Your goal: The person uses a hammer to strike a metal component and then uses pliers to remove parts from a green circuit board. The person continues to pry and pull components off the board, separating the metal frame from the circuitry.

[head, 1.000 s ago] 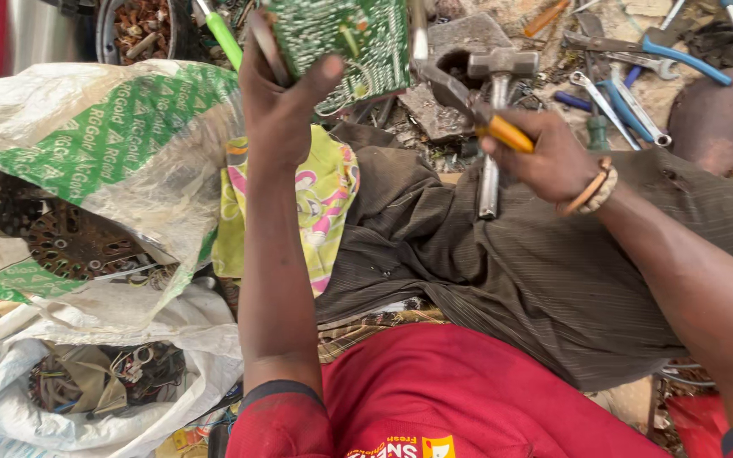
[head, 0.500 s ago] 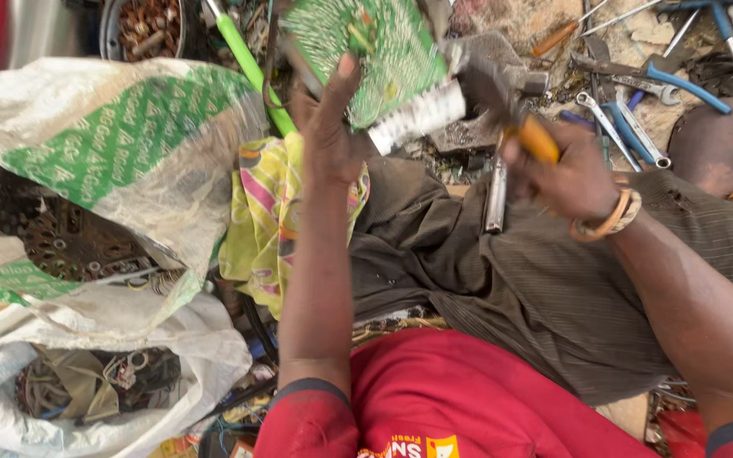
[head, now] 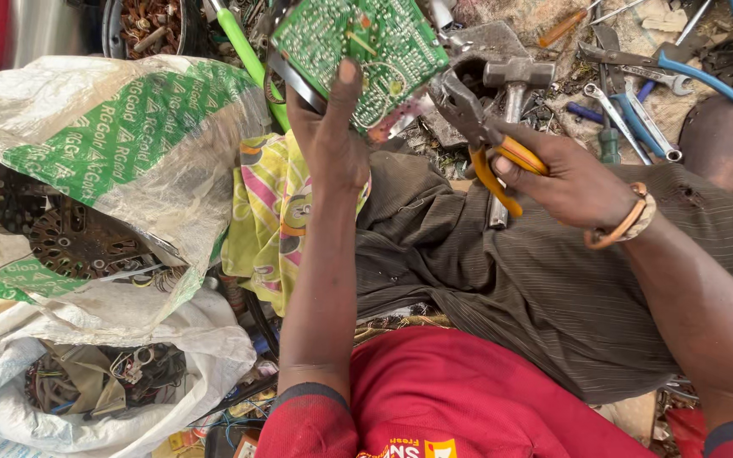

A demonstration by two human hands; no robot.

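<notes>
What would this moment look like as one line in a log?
left hand: holds green circuit board up | right hand: grips orange-handled pliers, jaws toward board | hammer behind pliers

Daylight falls on a cluttered dirt floor (head: 680, 34) strewn with spanners (head: 617, 106), a hammer (head: 515, 76) and blue-handled tools (head: 697, 72). A green-and-white woven sack (head: 120, 136) lies left above a white sack of wires (head: 103, 382); a metal bowl of scrap (head: 150, 25) sits at the top.
</notes>
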